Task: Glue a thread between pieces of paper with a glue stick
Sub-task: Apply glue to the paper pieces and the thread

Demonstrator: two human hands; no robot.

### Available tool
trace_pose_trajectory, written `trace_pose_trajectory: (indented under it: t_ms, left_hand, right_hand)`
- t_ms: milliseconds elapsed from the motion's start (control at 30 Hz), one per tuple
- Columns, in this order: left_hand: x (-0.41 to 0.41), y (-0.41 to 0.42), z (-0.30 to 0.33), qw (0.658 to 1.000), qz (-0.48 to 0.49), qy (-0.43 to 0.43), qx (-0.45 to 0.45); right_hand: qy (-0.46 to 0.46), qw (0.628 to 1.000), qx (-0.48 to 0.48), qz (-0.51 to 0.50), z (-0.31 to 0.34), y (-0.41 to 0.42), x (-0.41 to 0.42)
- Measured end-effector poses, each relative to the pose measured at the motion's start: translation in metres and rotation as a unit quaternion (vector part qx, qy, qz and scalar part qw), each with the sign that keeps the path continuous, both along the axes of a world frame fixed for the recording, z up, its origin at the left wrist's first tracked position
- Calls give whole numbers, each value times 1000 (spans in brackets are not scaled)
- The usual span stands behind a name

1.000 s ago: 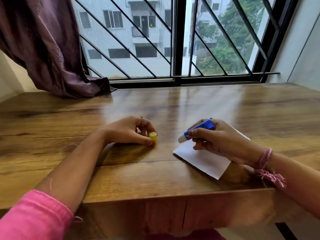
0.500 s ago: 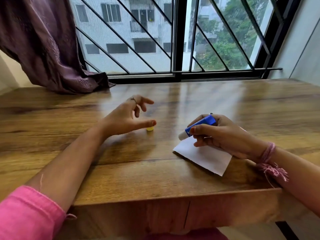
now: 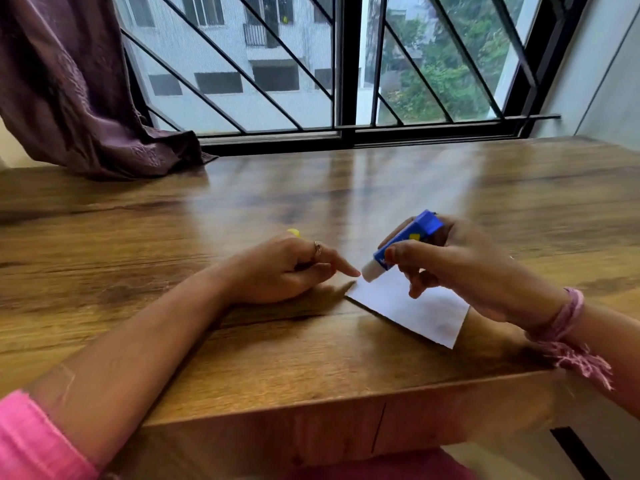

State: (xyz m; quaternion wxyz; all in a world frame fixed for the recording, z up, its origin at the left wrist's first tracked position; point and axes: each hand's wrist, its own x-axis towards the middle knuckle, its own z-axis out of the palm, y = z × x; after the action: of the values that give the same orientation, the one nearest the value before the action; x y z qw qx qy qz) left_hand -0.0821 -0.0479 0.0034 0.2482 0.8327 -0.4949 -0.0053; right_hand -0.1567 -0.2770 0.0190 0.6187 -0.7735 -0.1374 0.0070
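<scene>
Item: glue stick [image 3: 401, 249], light, rigid, uncapped, pinched at its blue barrel in your right hand [image 3: 450, 268], tip over the near-left corner of the thin, floppy paper [image 3: 412, 306]; your left hand [image 3: 284, 271] loosely curled, empty, forefinger beside that corner.

1. Table [image 3: 450, 188]: bare wood across the centre and right of frame, open to passage;
2. Curtain [image 3: 69, 98]: draped onto the upper left corner;
3. Yellow cap [image 3: 293, 232]: small, behind the left hand [image 3: 277, 271];
4. Paper [image 3: 408, 306]: flat, lower right, under the right hand [image 3: 460, 268].
</scene>
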Motion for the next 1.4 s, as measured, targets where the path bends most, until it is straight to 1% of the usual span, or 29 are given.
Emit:
trace_pose_trajectory:
  t_ms: [100,167,267,367,500,700,867,1033,1200,1333,1400]
  left_hand:
    - [1,1,0,1000,14,-20,-3]
    - [1,3,1,999,16,-30,-5]
    - [1,4,2,999,27,-17,-5]
    - [1,4,2,999,50,-16,-3]
    - [0,4,4,998,64,-12,-5]
    - [1,4,6,998,61,14,1]
    - [0,5,7,998,64,22,9]
    - [-2,10,11,994,92,14,53]
    - [-14,11,15,992,104,10,75]
    - [-33,11,14,991,84,-8,101]
    - [-47,14,8,994,56,-33,88]
  right_hand:
    - [-48,998,-35,-29,-1,7,6]
    - [-63,996,-50,-40,-6,12,10]
    - [-76,992,-88,-55,-16,13,12]
    - [-104,986,-127,-42,-18,14,11]
    - [-131,979,-149,-34,-19,15,11]
    - [-129,980,-151,-19,-19,17,11]
    - [-137,979,-145,-30,-19,16,12]
    - [-136,979,-147,-30,-20,16,13]
    - [-129,981,-139,-30,-20,16,12]
    - [-135,980,-145,-24,-19,15,13]
    - [-134,980,-145,-35,-20,14,14]
